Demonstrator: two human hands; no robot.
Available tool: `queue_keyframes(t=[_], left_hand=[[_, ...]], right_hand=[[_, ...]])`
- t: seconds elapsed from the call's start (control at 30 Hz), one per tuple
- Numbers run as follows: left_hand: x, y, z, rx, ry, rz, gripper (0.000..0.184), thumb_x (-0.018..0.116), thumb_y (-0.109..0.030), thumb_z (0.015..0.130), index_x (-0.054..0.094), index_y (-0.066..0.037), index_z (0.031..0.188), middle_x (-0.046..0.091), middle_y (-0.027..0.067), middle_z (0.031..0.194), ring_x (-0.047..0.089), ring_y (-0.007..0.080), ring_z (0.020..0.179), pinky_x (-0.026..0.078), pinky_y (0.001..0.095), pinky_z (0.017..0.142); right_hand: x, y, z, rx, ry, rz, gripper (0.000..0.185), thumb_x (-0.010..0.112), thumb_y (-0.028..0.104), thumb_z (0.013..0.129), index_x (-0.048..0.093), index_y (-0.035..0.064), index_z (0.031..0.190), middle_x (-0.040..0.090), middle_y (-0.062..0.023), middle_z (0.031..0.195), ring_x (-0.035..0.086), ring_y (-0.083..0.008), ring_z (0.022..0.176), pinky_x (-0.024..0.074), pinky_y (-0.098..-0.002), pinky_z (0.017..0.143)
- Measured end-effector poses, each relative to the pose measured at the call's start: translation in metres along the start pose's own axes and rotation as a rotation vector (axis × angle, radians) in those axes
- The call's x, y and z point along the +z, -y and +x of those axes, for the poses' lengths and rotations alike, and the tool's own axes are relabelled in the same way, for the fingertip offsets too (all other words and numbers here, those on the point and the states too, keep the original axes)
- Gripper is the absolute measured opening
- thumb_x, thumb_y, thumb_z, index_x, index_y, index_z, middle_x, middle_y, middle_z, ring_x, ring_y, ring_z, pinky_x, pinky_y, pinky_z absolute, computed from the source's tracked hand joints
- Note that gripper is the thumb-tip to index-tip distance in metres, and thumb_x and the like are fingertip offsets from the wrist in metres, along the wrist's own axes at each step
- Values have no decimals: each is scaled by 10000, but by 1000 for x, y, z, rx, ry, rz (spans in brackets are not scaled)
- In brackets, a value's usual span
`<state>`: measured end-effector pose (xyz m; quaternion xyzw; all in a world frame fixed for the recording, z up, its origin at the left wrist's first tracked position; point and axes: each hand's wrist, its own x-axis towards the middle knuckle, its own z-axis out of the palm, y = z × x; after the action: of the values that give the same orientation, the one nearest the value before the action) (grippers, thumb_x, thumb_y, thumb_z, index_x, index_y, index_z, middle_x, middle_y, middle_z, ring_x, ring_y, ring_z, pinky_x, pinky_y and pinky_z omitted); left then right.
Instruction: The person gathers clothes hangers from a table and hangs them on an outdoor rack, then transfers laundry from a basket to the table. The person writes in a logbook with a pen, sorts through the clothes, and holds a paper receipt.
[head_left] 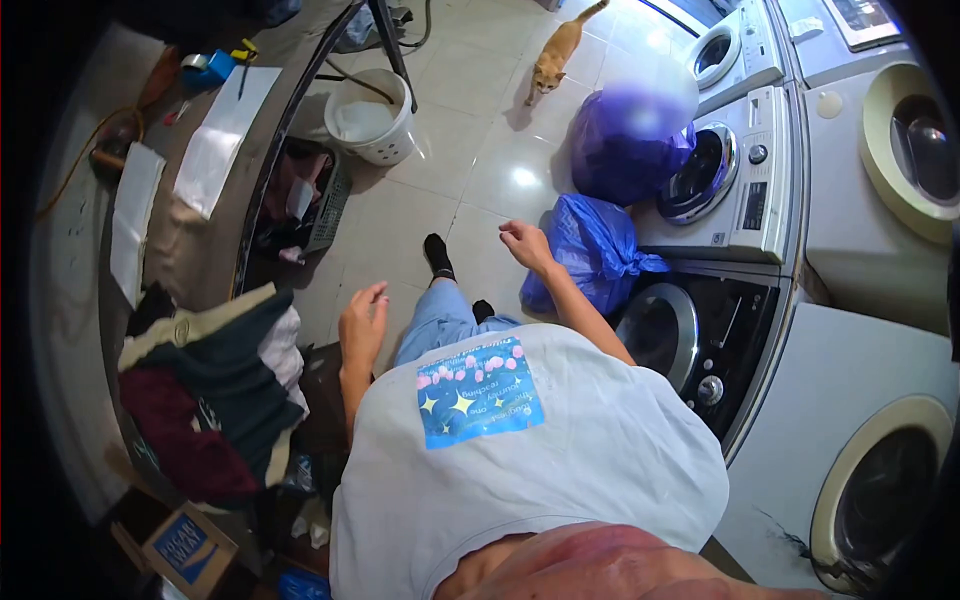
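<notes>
My left hand (362,325) hangs in the air beside my body with its fingers stretched and nothing in it. My right hand (525,246) is held out over the tiled floor, empty, its fingers loosely bent and apart. Closest to the right hand is a tied blue plastic bag (590,250), which it does not touch. Left of my left hand lies a heap of clothes (215,400) in dark green, maroon and cream. I am stepping or standing on the tiles in black socks (437,256).
Front-loading washing machines (750,160) line the right side, with a purple bag (625,150) before them. A cat (557,60) stands ahead. On the left are a table (240,185), a white basket (385,140), a grey crate (330,205) and a cardboard box (190,545).
</notes>
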<state>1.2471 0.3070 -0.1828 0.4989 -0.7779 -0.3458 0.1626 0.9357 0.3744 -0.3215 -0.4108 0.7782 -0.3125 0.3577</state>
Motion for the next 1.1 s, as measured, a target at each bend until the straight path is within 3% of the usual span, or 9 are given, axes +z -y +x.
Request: queue_keyframes(t=[0.17,0.3,0.43,0.6,0.7,0.83,0.87,1.03,1.1], left_hand=[[-18,10,166,171,-205,77,195,539,-45,799,604,-17,981,612,144,918,584,296,863,454,350,760],[-43,-21,302,133,-311,56,223,550,-81,825,599,-11,1031,610,117,1000,570,249,921,435,322,817],[-43,-35,426,248,-627,222,306,575,-142,823,553,-16,1101,551,150,1111,513,289,1031,387,355,896],[-15,15,552,213,-967,438,435,613,-244,819,490,4,1154,541,192,1092,520,328,1005,400,386,877],[-13,48,583,264,-1139,993,406,586,-306,835,510,-5,1097,542,190,1062,542,349,931,416,455,781],[-16,85,597,29,-1290,1624,444,442,-408,883,502,-37,1121,552,144,1022,544,312,876,367,453,686],[-20,92,596,29,-1271,1649,431,424,-397,890,505,-49,1131,557,133,1021,543,306,877,364,444,696],[-25,100,592,11,-1204,1784,349,354,-284,923,554,-52,1090,585,80,1002,561,269,814,366,414,702],[-26,99,591,-32,-1164,1813,335,338,-250,930,549,-51,1097,593,80,985,563,257,811,372,415,690]], right_hand=[[-19,-5,70,99,-14,13,277,553,239,777,639,52,962,648,-152,877,629,-268,812,482,-339,752],[-59,-21,144,200,-72,15,268,569,260,781,655,63,941,652,-134,862,631,-253,799,482,-333,741],[-110,-62,247,130,-250,109,236,576,222,777,661,59,924,650,-142,800,635,-224,725,474,-311,656],[-165,-109,401,149,-317,-3,237,517,173,774,655,64,934,643,-153,832,629,-273,774,477,-348,700],[-160,-170,480,205,-200,-92,283,478,134,763,634,59,988,640,-152,894,617,-289,838,471,-355,754],[-121,-249,566,266,95,-272,364,430,76,727,609,58,1044,620,-174,975,583,-327,923,447,-389,834],[-114,-255,582,335,245,-302,400,423,75,719,590,66,1082,597,-202,1012,553,-349,971,423,-401,868],[-93,-279,651,366,373,-278,458,437,106,718,537,84,1165,556,-228,1084,510,-357,1044,387,-405,910],[-96,-296,671,357,120,-153,454,448,131,719,538,88,1162,549,-241,1085,505,-360,1048,380,-407,916]])
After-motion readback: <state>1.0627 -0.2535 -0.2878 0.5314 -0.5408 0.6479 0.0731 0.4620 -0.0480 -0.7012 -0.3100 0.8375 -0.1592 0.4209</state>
